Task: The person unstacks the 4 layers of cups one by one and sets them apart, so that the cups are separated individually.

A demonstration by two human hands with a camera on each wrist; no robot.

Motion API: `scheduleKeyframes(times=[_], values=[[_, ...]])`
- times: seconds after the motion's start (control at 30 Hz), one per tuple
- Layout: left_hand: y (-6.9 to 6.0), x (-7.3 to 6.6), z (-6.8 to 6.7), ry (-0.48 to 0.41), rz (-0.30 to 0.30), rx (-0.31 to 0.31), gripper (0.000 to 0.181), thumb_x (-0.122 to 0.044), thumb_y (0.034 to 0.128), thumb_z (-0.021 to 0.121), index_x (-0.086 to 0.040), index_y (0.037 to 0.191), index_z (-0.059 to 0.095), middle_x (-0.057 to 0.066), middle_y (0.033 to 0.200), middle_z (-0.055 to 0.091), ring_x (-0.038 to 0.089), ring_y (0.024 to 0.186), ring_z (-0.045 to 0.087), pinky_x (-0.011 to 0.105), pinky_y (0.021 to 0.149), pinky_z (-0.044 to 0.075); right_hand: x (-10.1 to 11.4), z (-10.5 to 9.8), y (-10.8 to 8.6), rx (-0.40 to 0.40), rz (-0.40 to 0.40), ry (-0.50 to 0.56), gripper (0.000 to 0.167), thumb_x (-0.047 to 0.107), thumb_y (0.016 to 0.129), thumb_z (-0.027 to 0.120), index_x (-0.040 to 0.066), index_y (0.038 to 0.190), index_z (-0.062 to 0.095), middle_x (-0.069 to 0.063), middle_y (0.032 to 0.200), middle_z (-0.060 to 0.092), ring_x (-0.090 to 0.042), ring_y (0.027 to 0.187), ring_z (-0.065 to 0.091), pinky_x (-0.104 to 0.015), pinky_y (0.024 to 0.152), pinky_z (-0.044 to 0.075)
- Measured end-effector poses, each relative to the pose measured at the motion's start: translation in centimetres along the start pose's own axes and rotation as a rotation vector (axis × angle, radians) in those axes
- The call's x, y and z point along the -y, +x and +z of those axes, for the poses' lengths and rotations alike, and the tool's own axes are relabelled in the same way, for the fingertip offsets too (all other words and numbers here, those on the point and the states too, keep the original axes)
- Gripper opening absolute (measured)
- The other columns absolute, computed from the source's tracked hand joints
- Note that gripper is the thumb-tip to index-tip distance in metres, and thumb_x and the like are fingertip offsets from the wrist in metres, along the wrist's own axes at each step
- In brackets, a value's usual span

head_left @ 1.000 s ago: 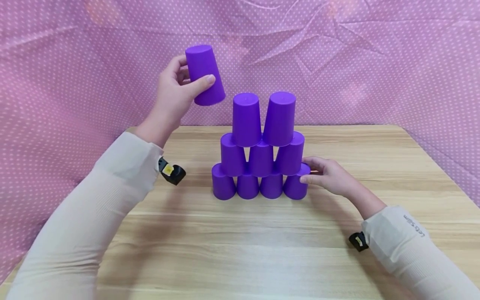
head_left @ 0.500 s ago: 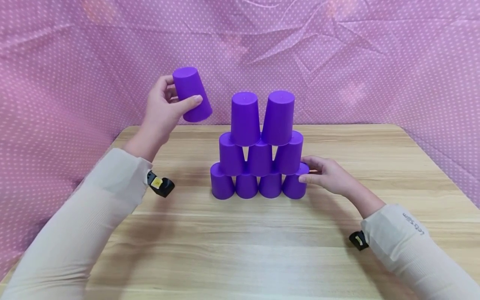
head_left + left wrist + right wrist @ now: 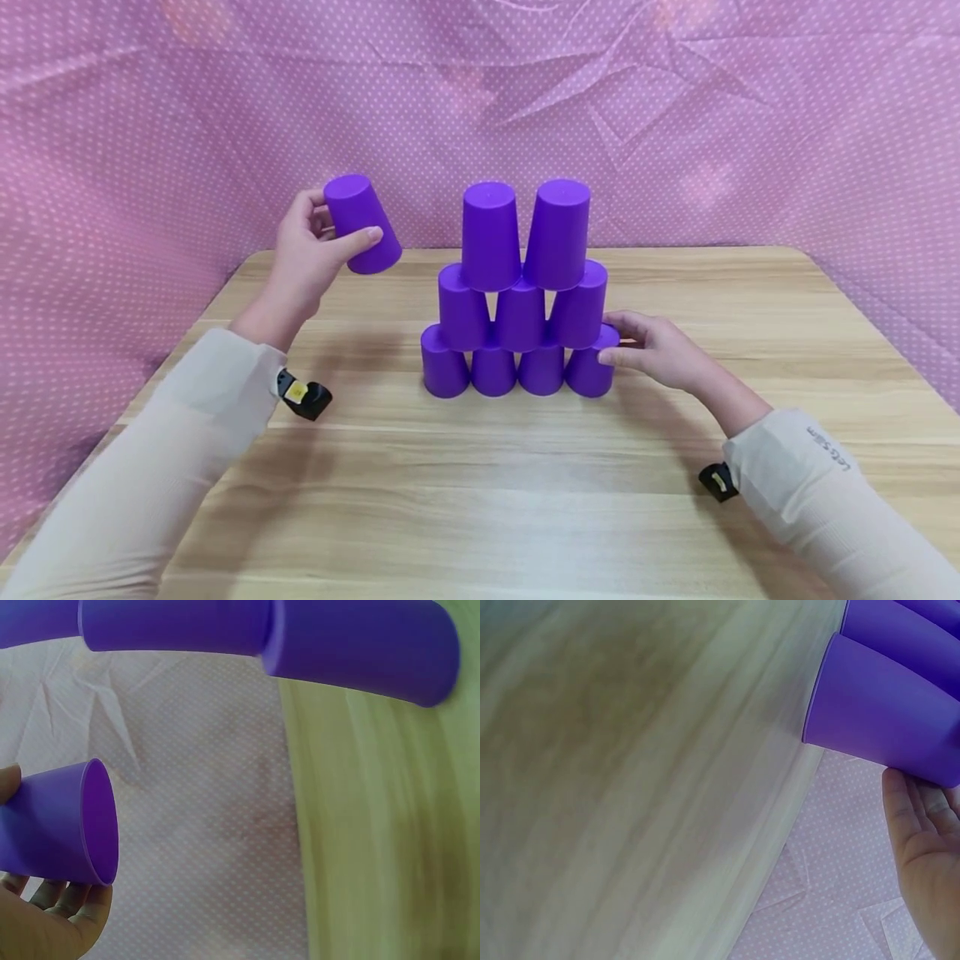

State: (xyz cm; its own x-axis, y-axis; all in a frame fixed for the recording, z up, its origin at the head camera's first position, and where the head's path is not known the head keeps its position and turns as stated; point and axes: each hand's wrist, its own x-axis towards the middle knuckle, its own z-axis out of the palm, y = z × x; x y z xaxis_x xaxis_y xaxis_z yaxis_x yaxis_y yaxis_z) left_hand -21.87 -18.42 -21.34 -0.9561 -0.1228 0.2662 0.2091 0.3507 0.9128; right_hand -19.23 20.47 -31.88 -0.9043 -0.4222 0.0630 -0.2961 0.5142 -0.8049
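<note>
In the head view my left hand [image 3: 300, 258] holds a purple cup [image 3: 360, 225] in the air, left of the stack. This cup is upside down and tilted; its open rim [image 3: 100, 821] faces right in the left wrist view. My right hand [image 3: 663, 354] rests at the right end of the stack's bottom row. Its thumb lies in front of the end cup [image 3: 588, 375] and its fingers go behind. In the right wrist view, fingertips touch that cup's side. Several upside-down purple cups stand in three tiers, with two on top [image 3: 490, 237].
A wooden table [image 3: 480, 500] carries the stack. Pink dotted cloth [image 3: 300, 100] hangs behind and at both sides. Each sleeve cuff bears a small black device, one at the left wrist [image 3: 303, 396] and one at the right [image 3: 718, 482].
My left hand has come down and to the left with its cup, away from the top of the stack. My right hand and the stacked cups stay in place.
</note>
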Motion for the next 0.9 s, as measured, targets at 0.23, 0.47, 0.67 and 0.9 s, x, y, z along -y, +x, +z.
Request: scheduleKeyframes(times=[0.23, 0.47, 0.67, 0.9], values=[[-0.7, 2.6, -0.3, 0.008, -0.049, -0.004, 0.062, -0.017, 0.0799, 0.073, -0.008, 0.128, 0.035, 0.009, 0.12, 0.047, 0.023, 0.116, 0.048, 0.038, 0.105, 0.04, -0.2, 0.1, 0.2, -0.009, -0.01, -0.008, 0.052, 0.021, 0.086, 0.067, -0.002, 0.129, 0.049, -0.019, 0.118, 0.06, -0.031, 0.111, 0.056, -0.039, 0.089, 0.052], [-0.8, 5.0, -0.8, 0.018, -0.098, -0.039, 0.066, -0.019, 0.0795, 0.073, -0.007, 0.131, 0.034, 0.009, 0.122, 0.046, 0.025, 0.121, 0.046, 0.036, 0.106, 0.039, 0.0, 0.0, -0.1, -0.008, -0.016, -0.007, 0.051, 0.018, 0.086, 0.066, -0.004, 0.128, 0.049, -0.02, 0.118, 0.06, -0.033, 0.111, 0.056, -0.04, 0.089, 0.052], [-1.1, 6.7, -1.5, 0.083, -0.147, -0.037, 0.071, -0.023, 0.0798, 0.073, -0.003, 0.135, 0.032, 0.016, 0.134, 0.045, 0.026, 0.124, 0.044, 0.036, 0.108, 0.036, 0.2, -0.1, -0.2, -0.002, -0.019, -0.019, 0.051, 0.018, 0.086, 0.066, -0.004, 0.128, 0.048, -0.02, 0.118, 0.06, -0.033, 0.111, 0.056, -0.04, 0.089, 0.052], [-1.4, 8.7, -1.7, 0.112, -0.204, -0.013, 0.076, -0.024, 0.0802, 0.073, -0.001, 0.138, 0.028, 0.019, 0.137, 0.044, 0.029, 0.126, 0.044, 0.037, 0.108, 0.036, 0.2, 0.0, -0.2, 0.001, -0.018, -0.012, 0.05, 0.017, 0.087, 0.065, -0.005, 0.128, 0.048, -0.021, 0.118, 0.06, -0.034, 0.111, 0.056, -0.038, 0.089, 0.052]])
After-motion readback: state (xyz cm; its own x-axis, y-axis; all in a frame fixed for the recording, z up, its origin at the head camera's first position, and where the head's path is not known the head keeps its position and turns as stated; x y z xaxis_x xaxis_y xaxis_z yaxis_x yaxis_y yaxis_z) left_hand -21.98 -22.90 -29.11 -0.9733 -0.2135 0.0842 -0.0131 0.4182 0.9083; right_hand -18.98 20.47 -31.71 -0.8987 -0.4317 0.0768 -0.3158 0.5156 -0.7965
